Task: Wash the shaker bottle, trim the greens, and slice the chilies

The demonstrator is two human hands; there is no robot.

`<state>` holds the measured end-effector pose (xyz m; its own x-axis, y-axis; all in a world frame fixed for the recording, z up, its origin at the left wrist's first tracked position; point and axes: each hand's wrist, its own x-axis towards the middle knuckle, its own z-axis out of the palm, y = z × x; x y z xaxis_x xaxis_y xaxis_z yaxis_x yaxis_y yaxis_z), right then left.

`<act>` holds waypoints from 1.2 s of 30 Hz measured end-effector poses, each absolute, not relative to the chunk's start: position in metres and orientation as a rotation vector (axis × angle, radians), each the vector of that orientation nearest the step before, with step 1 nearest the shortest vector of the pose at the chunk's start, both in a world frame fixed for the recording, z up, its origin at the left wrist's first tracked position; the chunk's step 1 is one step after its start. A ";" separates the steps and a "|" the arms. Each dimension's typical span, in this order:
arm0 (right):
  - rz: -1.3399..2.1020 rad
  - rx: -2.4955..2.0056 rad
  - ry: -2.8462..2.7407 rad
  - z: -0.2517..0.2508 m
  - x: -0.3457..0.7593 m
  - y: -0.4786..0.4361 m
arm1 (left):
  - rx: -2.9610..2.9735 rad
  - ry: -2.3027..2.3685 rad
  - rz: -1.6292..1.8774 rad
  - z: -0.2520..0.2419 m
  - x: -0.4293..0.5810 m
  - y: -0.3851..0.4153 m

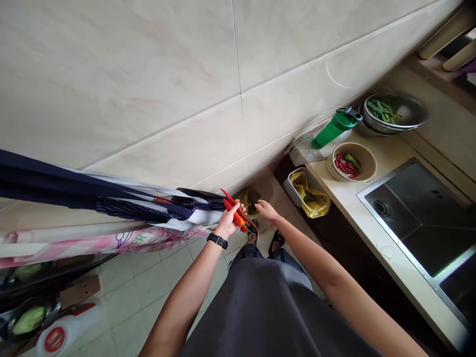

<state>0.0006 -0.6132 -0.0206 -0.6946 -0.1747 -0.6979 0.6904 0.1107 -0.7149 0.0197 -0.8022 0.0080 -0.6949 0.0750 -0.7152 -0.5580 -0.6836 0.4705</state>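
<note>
Red and orange chillies [235, 214] are being gripped in the closed left hand [227, 223], their stems and tips poking out past the fingers, above the person's lap. A black wristwatch [217, 241] is being worn on that wrist. The right hand [266, 210] is being held open just beside the chillies, with its fingers reaching toward them; whether they are touching cannot be told. An olive-green bag [249, 202] is being seen directly beyond the hands, low down by the wall, with a dark sandal [277, 241] on the floor tiles [130, 292] near the right hand's side.

To the right, a cream surface [390, 248] is being shared by several items. A woven bowl [351, 162] of red and green chillies is being kept near a green shaker bottle [334, 128], which is being laid on its side against the tiled wall [122, 84]. Green beans [384, 112] are being held in a steel bowl [394, 113] further along, and a stainless steel sink [416, 218] is being set into the surface. A white tub [293, 186] lined with a yellow plastic bag [312, 196] is being kept below the surface's edge. On the left, dark navy cloth [74, 191] and pink checked cloth [104, 243] are being hung beside the wall.
</note>
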 end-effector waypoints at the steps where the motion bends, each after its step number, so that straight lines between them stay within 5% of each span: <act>1: -1.744 0.488 1.621 -0.016 0.008 -0.605 | -0.984 0.938 2.435 0.008 0.018 -0.800; 10: -1.923 0.232 1.434 0.042 0.071 -0.586 | -1.026 0.735 2.670 0.030 0.015 -0.750; 23: -1.547 -0.038 2.349 0.040 0.056 -0.581 | -0.634 1.090 2.868 0.065 0.021 -0.711; 36: -1.566 -0.097 2.291 0.041 0.049 -0.578 | -0.920 0.893 2.776 0.042 0.016 -0.717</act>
<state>0.0485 -0.5783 0.0405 -0.9318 -0.2571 -0.2563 0.1455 0.3824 -0.9125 0.0163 -0.7167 0.0424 -0.8156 -0.0990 -0.5700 -0.2519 -0.8262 0.5039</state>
